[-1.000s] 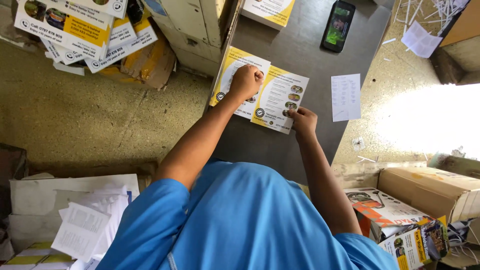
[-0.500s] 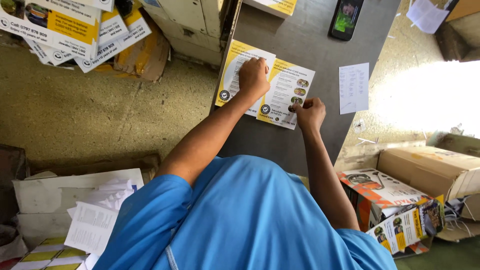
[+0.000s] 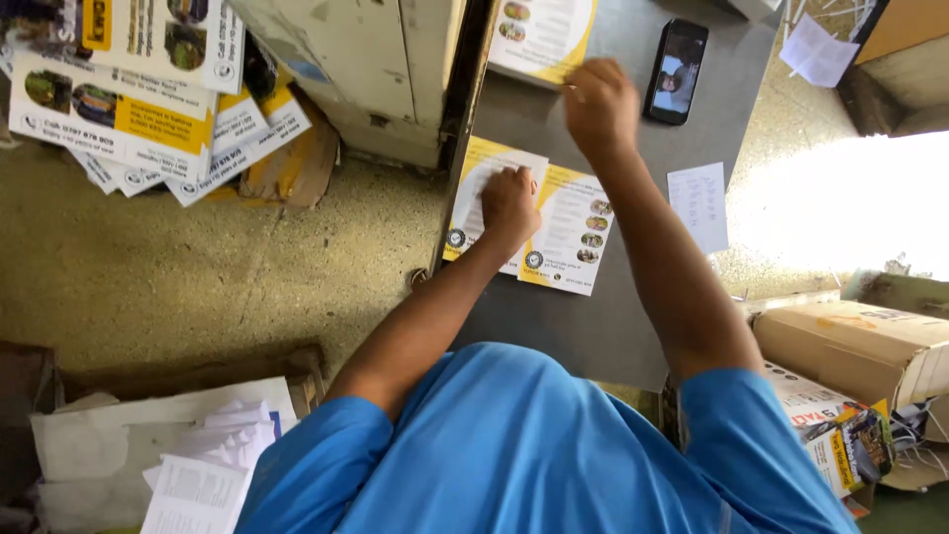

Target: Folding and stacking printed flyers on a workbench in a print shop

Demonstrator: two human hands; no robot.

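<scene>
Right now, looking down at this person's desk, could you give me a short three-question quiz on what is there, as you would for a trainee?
1. True or false: the left hand rests on the yellow and white leaflet lying open on the grey desk.
2. Which thing lies closest to the right hand? A) the black phone B) the cardboard box C) the small white paper
3. Fill in: the person's shirt is ____.

Key
1. True.
2. A; the phone lies just beside that raised hand, near the leaflet stack at the desk's far edge.
3. Blue.
</scene>
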